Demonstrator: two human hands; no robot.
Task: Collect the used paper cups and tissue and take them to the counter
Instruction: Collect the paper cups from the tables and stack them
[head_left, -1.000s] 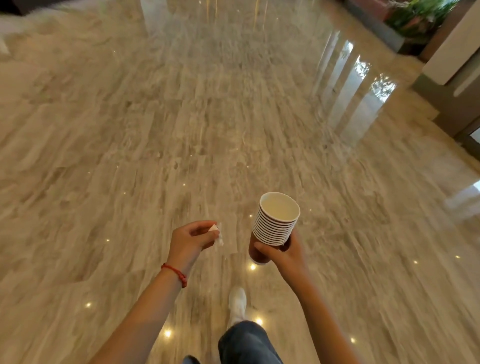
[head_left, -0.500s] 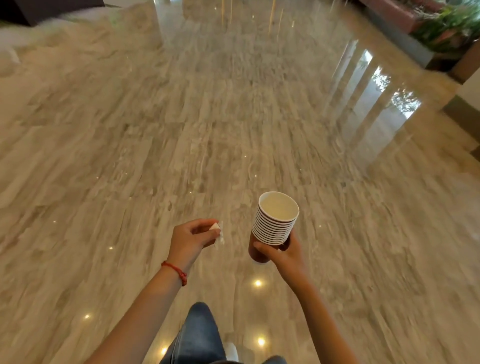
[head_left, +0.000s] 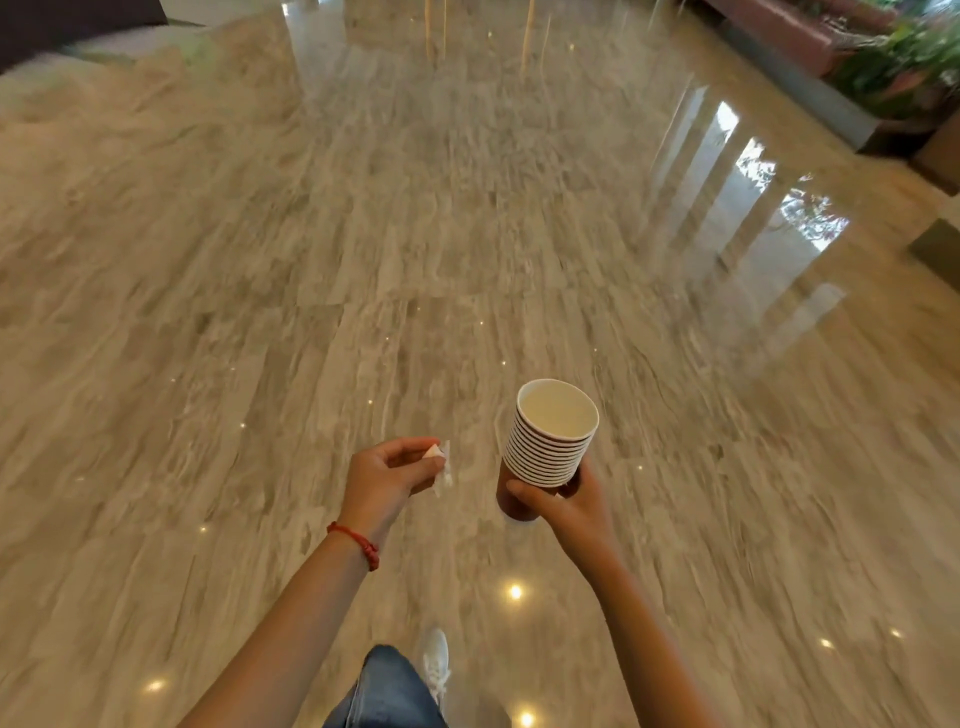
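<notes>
Roughly eleven nested paper cups (head_left: 551, 439), one stack, upright, mouth up, slightly tilted; right hand (head_left: 569, 506) grips base. Left hand (head_left: 387, 475) pinches one tissue (head_left: 444, 467) beside stack, above marble floor (head_left: 311, 260).

We hold both bare forearms out ahead of us at about the same height, the two hands near each other but apart. Our left hand (head_left: 387, 475) is turned palm inward, its fingers (head_left: 410, 448) curled and pinching a small white crumpled tissue (head_left: 441, 465) against the thumb; a thin red cord bracelet (head_left: 356, 543) circles that wrist. Our right hand (head_left: 569, 506) grips the brown base of a nested stack of white-rimmed paper cups (head_left: 550, 436) from below, thumb lying across the front, fingers wrapped behind, the stack tilted slightly away. One leg in blue jeans (head_left: 387, 691) with a white sneaker (head_left: 435, 662) shows beneath our arms.
</notes>
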